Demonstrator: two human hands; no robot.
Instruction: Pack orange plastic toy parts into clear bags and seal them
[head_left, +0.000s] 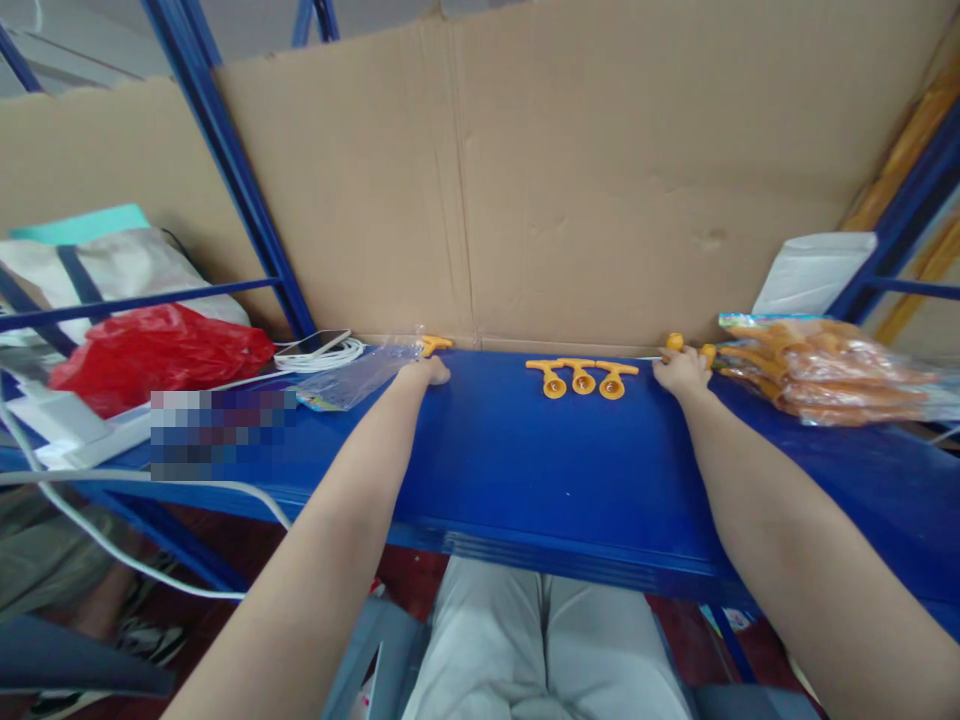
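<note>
Three orange T-handled cups (583,380) lie in a row on the blue table (540,460), their round hollow ends facing me. My left hand (433,370) rests at the table's back, thumb out to the right and its other fingers mostly hidden. Just beyond it is an orange T-shaped piece (436,344), beside the end of a clear plastic bag (356,375); whether the hand grips either cannot be made out. On the right, my right hand (682,370) has its fingers curled over orange pieces (674,342), whose ends show past the fingers.
Filled bags of orange pieces (817,370) are stacked at right. Coiled white cable (322,355), a phone (319,345), a red plastic bag (165,350) and a white power strip (112,435) occupy the left. A cardboard wall (570,180) and blue posts (225,150) bound the back.
</note>
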